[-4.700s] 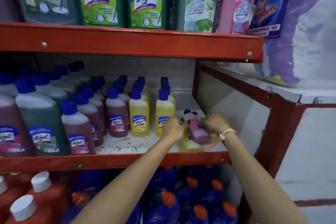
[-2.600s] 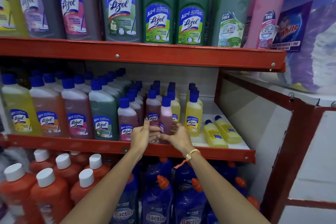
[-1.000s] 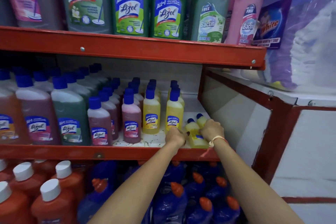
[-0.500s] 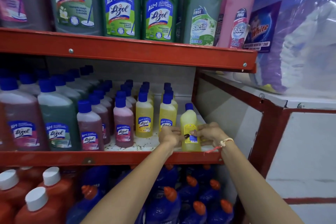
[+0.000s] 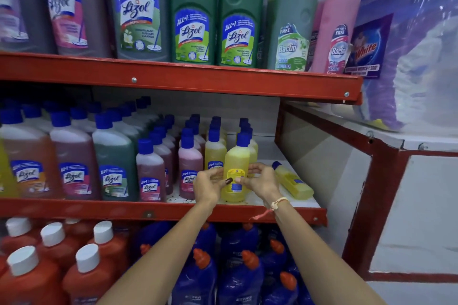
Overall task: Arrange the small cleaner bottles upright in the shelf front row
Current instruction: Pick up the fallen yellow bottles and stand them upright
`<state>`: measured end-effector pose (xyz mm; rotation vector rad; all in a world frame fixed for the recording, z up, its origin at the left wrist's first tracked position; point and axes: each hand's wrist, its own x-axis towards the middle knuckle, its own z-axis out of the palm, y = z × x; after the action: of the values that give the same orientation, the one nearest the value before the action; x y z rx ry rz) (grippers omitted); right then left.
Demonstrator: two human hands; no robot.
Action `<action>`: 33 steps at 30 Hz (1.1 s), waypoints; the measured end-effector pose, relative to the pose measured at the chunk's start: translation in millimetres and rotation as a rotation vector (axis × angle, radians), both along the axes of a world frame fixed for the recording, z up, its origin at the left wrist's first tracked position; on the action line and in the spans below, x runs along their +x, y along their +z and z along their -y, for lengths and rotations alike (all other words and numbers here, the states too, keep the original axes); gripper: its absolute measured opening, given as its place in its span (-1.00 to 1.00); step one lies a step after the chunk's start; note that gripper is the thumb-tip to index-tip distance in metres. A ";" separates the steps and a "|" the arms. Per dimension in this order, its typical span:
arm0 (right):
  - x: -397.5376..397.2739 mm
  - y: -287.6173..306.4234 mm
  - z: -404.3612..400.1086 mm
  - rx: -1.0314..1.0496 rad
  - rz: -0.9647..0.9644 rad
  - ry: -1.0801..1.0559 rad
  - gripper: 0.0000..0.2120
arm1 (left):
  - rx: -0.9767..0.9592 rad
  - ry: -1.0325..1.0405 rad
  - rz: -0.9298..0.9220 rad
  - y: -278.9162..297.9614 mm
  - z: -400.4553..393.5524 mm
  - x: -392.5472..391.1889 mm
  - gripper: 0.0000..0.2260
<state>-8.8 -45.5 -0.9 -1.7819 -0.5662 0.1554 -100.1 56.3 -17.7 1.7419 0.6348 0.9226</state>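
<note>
A small yellow cleaner bottle [image 5: 235, 168] with a blue cap stands upright at the front of the middle shelf [image 5: 158, 210], its back label facing me. My left hand [image 5: 209, 184] and my right hand [image 5: 260, 181] hold it from either side, fingers curled round its body. To its right a second small yellow bottle [image 5: 293, 181] lies on its side on the shelf. On its left stand a small pink bottle [image 5: 189, 168] and a small maroon bottle [image 5: 150, 173] in the front row, with rows of small bottles behind them.
Larger Lizol bottles [image 5: 111, 161] fill the left of the middle shelf. Big cleaner bottles [image 5: 193, 15] stand on the top shelf. Orange bottles [image 5: 49, 262] and blue Bactin bottles [image 5: 238, 267] sit below. A red frame post [image 5: 366, 200] and a white panel bound the right side.
The yellow bottle stood near the shelf's right end half a second ago; it now stands further left, beside the pink bottle. Both hands stay on it. One yellow bottle still lies flat.
</note>
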 end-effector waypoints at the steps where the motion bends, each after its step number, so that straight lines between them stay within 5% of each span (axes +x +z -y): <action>1: -1.6 -1.9 -4.8 -0.002 0.020 -0.007 -0.50 | 0.002 0.001 0.006 -0.7 -2.7 -3.3 -0.67; 12: -7.4 -20.2 -17.2 0.025 0.091 0.012 -0.45 | -0.043 0.005 0.036 -17.1 -13.7 -13.3 -0.80; 26: -35.1 -32.4 -25.9 -0.158 0.206 -0.092 -0.27 | -0.364 -0.066 0.107 -10.1 -10.7 -26.5 -0.48; 33: -30.1 -29.5 -29.5 -0.055 0.133 0.012 -0.45 | -0.383 -0.118 0.084 -11.2 -12.3 -29.7 -0.43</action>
<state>-38.9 -16.0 -30.4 -1.8521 -0.6739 0.0615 -129.9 68.6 -28.9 1.3761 0.6023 0.7326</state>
